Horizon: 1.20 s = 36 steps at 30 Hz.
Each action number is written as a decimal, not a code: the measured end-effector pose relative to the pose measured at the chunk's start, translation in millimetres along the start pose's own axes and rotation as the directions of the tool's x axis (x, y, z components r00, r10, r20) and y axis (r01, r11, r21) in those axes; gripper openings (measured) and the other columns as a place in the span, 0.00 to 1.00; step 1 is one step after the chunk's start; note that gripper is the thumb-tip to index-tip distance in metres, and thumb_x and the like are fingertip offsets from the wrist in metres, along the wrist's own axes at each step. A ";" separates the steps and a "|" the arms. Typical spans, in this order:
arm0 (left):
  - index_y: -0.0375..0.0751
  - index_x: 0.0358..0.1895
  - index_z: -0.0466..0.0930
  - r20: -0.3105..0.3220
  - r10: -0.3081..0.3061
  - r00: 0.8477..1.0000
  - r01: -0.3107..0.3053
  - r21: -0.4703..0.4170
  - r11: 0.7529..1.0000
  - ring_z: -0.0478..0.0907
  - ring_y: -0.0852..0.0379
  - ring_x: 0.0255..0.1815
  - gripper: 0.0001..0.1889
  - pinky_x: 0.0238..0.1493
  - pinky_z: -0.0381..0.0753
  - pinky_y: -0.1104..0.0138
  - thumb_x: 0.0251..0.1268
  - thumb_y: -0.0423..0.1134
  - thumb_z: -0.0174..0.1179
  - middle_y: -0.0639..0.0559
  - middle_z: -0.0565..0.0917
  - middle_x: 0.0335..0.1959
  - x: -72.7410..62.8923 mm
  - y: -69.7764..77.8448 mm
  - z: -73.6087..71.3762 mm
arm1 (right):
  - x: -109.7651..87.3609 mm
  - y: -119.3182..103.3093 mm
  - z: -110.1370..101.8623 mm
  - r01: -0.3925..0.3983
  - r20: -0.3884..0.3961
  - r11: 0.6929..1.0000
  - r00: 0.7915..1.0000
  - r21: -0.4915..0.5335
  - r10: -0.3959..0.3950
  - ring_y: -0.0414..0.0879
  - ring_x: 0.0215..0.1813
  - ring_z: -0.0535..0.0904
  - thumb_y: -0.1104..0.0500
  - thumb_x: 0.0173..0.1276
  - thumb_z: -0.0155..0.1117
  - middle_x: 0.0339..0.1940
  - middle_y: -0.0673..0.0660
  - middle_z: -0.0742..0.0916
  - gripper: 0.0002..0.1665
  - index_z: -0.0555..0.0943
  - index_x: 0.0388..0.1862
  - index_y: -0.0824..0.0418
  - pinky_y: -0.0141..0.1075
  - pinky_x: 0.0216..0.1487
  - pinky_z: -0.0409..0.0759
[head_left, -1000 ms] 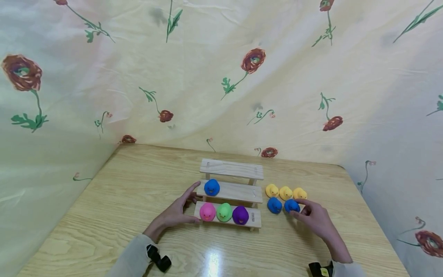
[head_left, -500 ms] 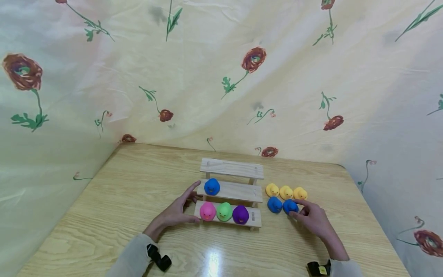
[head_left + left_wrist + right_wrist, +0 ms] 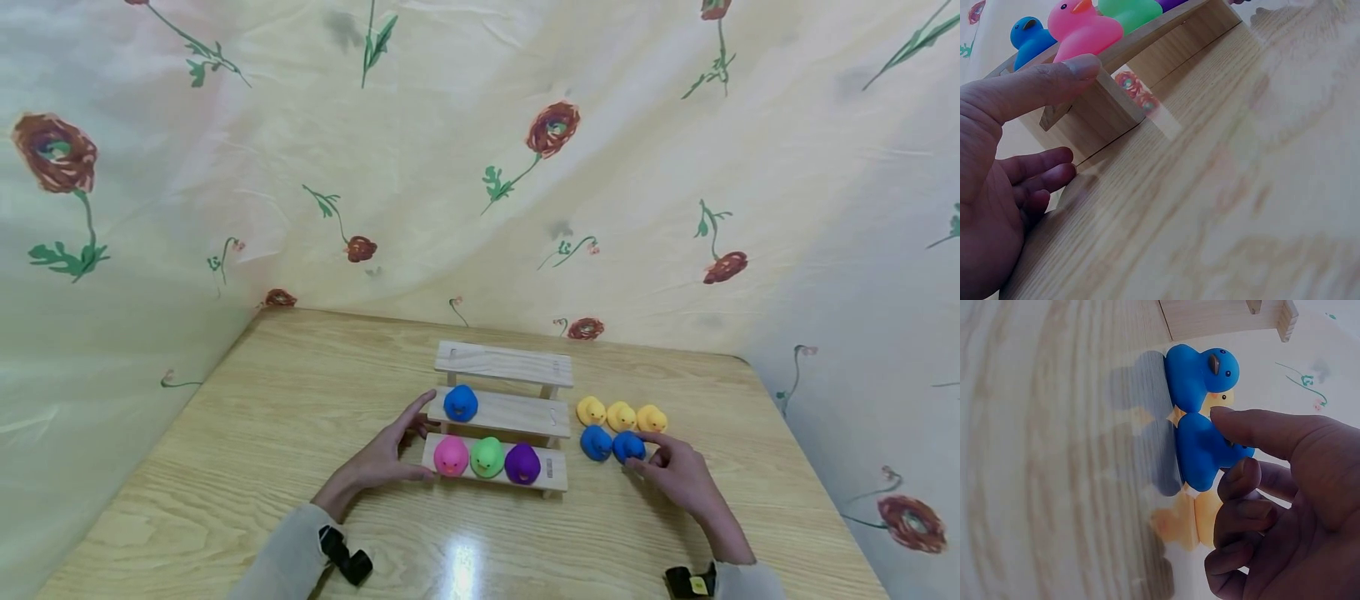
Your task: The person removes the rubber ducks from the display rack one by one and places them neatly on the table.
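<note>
My right hand (image 3: 681, 477) pinches a blue rubber duck (image 3: 627, 447) between thumb and fingers, right beside another blue duck (image 3: 596, 443). In the right wrist view the pinched duck (image 3: 1196, 453) sits on the table, close against its neighbour. At the left end of a three-step wooden stand (image 3: 525, 414), my left hand (image 3: 378, 458) is spread, thumb by the lowest step and index finger by the middle one. A blue duck (image 3: 461, 403) stands on the middle step. Pink (image 3: 451, 457), green (image 3: 487, 457) and purple (image 3: 522, 464) ducks line the lowest step.
Three yellow ducks (image 3: 622, 416) stand in a row just behind the two blue ones, right of the stand. The top step (image 3: 502, 362) is at the back. A flowered cloth (image 3: 450, 167) hangs round the wooden table (image 3: 322, 358).
My right hand has moved slightly left with the blue duck, bringing it closer to the other blue one. My left hand stays at the stand's end.
</note>
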<state>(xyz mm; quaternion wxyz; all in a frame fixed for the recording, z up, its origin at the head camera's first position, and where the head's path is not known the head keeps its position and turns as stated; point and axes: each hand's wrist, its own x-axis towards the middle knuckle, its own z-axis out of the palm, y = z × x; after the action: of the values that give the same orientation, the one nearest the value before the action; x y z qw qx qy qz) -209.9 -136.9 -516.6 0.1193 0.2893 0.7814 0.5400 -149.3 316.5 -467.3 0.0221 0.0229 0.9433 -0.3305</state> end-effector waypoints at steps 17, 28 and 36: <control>0.65 0.81 0.42 0.002 -0.002 1.000 0.002 0.006 1.000 0.71 0.53 0.57 0.59 0.64 0.69 0.64 0.52 0.44 0.77 0.45 0.76 0.61 -0.2 -1.6 -0.3 | -6.1 -15.0 -9.7 0.074 -0.076 0.997 0.994 -0.018 -0.075 0.36 0.19 0.66 0.57 0.68 0.68 0.19 0.51 0.78 0.28 0.77 0.63 0.68 0.30 0.20 0.66; 0.65 0.81 0.42 0.004 -0.003 1.000 0.003 -0.002 1.000 0.70 0.52 0.58 0.59 0.64 0.68 0.65 0.53 0.45 0.77 0.45 0.75 0.61 -1.4 0.3 -0.1 | -10.1 -62.6 -12.6 0.210 -0.175 0.977 0.961 -0.039 -0.214 0.35 0.20 0.65 0.59 0.67 0.70 0.20 0.51 0.77 0.23 0.80 0.59 0.66 0.31 0.22 0.65; 0.65 0.81 0.42 0.002 0.003 1.000 -0.003 0.002 1.000 0.70 0.52 0.57 0.59 0.63 0.68 0.65 0.53 0.45 0.77 0.45 0.75 0.61 -1.7 -0.1 -0.8 | -3.7 -94.7 -8.2 0.264 -0.187 0.964 0.947 -0.013 -0.261 0.34 0.21 0.66 0.60 0.66 0.70 0.20 0.51 0.77 0.22 0.82 0.57 0.65 0.30 0.23 0.67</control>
<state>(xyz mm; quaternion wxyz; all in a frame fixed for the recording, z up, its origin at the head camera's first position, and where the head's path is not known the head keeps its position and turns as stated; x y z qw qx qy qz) -209.0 -138.5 -516.6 0.1192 0.2912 0.7813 0.5391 -151.3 247.5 -401.8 -0.1109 -0.0718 0.9337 -0.3328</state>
